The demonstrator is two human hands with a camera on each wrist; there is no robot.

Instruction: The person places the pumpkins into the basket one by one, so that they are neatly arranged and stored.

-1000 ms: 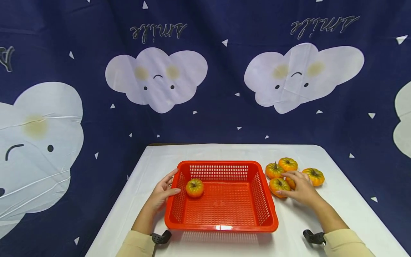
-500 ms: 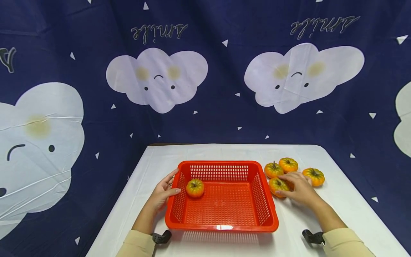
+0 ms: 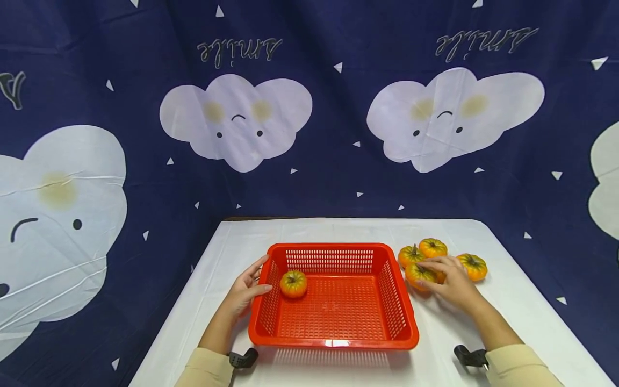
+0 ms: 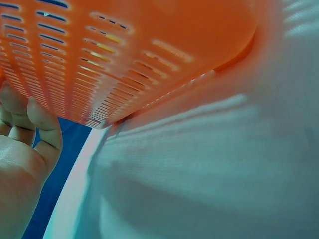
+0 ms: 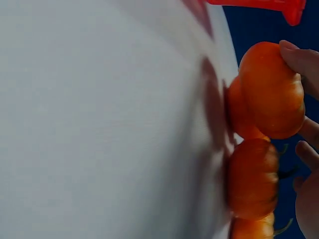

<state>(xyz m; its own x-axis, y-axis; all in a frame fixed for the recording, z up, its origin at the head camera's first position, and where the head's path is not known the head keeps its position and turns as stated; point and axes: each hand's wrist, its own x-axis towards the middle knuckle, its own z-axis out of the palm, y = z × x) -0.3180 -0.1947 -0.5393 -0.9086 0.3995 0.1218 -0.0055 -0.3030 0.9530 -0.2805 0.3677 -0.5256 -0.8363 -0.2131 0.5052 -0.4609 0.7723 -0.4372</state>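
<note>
On the white table stands a red plastic basket [image 3: 333, 343] with slotted walls and a small orange-green pumpkin [image 3: 293, 284] inside, near its left wall. My left hand [image 3: 243, 290] grips the basket's left rim, thumb over the edge; the left wrist view has its fingers [image 4: 42, 119] bent against the outer wall. To the right of the basket, my right hand [image 3: 455, 284] pinches another pumpkin [image 3: 418, 276] between thumb and fingers. In the right wrist view this held pumpkin [image 5: 273, 92] is raised off the table, overlapping the ones behind it.
Around the right hand sit more pumpkins: one at the back left [image 3: 409, 255], one at the back [image 3: 432, 247], one at the right [image 3: 473, 266]; another is partly hidden under the hand. A dark blue cloud-print curtain [image 3: 333, 188] hangs behind the table [image 3: 358, 228].
My right hand has taken hold of the front pumpkin and raised it slightly. The pumpkin beside it shifted a little left. The left hand and basket have stayed put.
</note>
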